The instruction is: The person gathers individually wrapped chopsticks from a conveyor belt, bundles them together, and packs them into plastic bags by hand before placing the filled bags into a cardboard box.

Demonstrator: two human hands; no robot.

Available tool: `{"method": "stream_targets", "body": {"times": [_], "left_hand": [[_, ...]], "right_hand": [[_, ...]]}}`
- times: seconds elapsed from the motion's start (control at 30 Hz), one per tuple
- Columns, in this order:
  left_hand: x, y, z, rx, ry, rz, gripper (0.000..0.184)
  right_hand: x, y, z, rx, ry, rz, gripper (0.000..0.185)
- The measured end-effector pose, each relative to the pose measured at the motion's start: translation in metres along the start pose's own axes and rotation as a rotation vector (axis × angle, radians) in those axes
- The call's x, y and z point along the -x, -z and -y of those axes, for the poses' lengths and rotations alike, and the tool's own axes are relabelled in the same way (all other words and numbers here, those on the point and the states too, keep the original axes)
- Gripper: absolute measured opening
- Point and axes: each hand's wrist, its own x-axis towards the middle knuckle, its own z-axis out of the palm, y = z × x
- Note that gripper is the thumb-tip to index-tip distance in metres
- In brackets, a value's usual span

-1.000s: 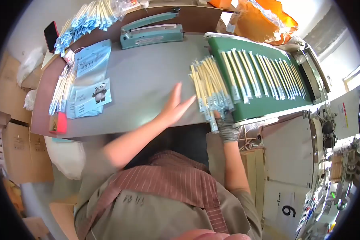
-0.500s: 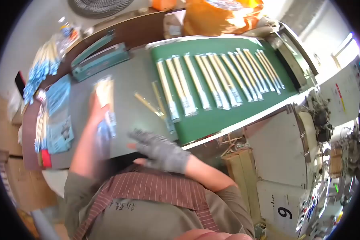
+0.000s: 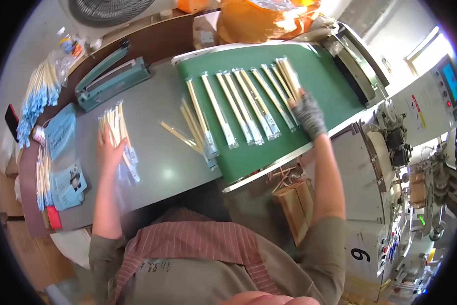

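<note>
On the grey tabletop, my bare left hand is closed around a bundle of chopsticks in clear sleeves with blue-printed ends. My right hand, in a grey fingerless glove, grips the near part of a gathered bunch of wrapped chopsticks on the green conveyor belt. Its fingertips are partly hidden by the packets. Left of it, several more wrapped chopsticks lie slanted in a row on the belt. A few others overlap at the belt's left edge, and one pale pair lies on the tabletop.
A teal bag sealer stands behind my left hand. Blue printed bags and bundled chopsticks lie at the far left. An orange bag sits behind the belt. Machinery and a wooden box are at the right.
My right hand has moved from near my body out to the belt's right side and taken hold of packets. The rightmost packets are now bunched together. My left hand stays at its bundle.
</note>
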Motion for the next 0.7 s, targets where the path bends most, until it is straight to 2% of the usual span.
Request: {"method": "stream_targets", "body": {"times": [0.03,0.13,0.2,0.27,0.3,0.33,0.4,0.43,0.47,0.5,0.53,0.57,0.6,0.67,0.7], "left_hand": [[-0.001,-0.013,0.014,0.023,-0.062,-0.067,0.088],[0.013,-0.002,-0.002,0.136,-0.009,0.027,0.087],[0.023,0.002,-0.010,0.206,0.075,0.131,0.090],[0.030,0.003,-0.023,0.378,0.062,0.156,0.090],[0.032,-0.001,-0.029,0.380,0.039,0.173,0.089],[0.035,0.004,-0.039,0.430,0.031,0.210,0.089],[0.039,0.023,-0.050,0.618,0.044,0.279,0.094],[0.035,0.029,-0.042,0.624,0.039,0.272,0.094],[0.031,0.035,-0.033,0.774,0.108,0.285,0.098],[0.028,0.040,-0.024,0.923,0.183,0.299,0.103],[0.025,0.048,-0.013,0.928,0.192,0.292,0.103],[0.019,0.058,-0.003,1.024,0.331,0.375,0.102],[0.012,0.069,0.003,1.122,0.471,0.454,0.101],[0.005,0.079,0.001,1.182,0.520,0.496,0.106],[0.001,0.077,-0.002,1.243,0.521,0.515,0.107]], "right_hand": [[0.021,-0.005,0.038,-0.017,0.093,-0.032,0.069],[0.078,-0.031,0.147,-0.101,0.335,-0.058,0.068],[0.113,-0.036,0.227,-0.101,0.339,0.000,0.071],[0.139,-0.056,0.288,-0.113,0.413,0.010,0.072],[0.143,-0.074,0.314,-0.253,0.368,0.166,0.074],[0.146,-0.100,0.328,-0.150,0.387,0.117,0.072],[0.128,-0.127,0.317,-0.160,0.229,0.015,0.067],[0.116,-0.129,0.308,-0.278,0.081,0.014,0.066],[0.103,-0.129,0.299,-0.393,-0.058,0.018,0.065],[0.090,-0.130,0.291,-0.456,-0.148,0.165,0.065],[0.082,-0.133,0.287,-0.516,-0.244,0.315,0.065],[0.077,-0.151,0.285,-0.511,-0.237,0.317,0.065],[0.070,-0.160,0.294,-0.393,-0.181,0.151,0.065],[0.071,-0.180,0.308,-0.252,-0.051,0.089,0.065],[0.080,-0.162,0.347,-0.229,0.024,0.187,0.066]]}}
